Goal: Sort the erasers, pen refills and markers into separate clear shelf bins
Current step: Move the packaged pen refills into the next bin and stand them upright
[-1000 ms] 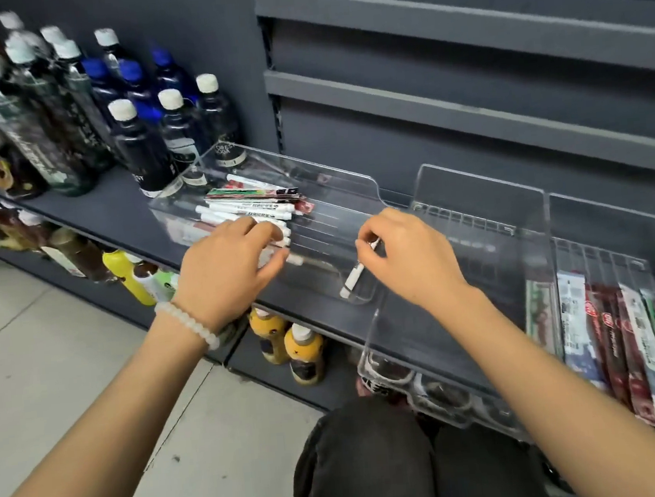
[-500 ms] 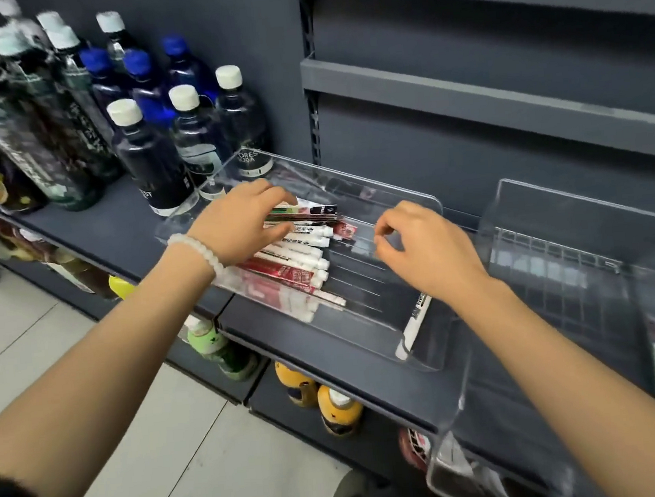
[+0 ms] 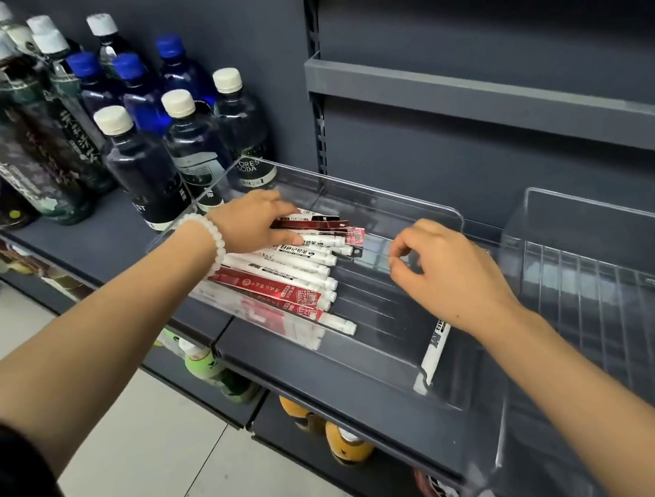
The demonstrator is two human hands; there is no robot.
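Tidying the markers (image 3: 280,268) in the clear bin (image 3: 425,206), the left hand (image 3: 254,223) presses flat fingers on the pile at nine o'clock. The right hand (image 3: 445,273), fingers loosely curled, seems to hold nothing. One stray marker (image 3: 436,351) lies at five o'clock; next, pick it up and lay it with the pile.
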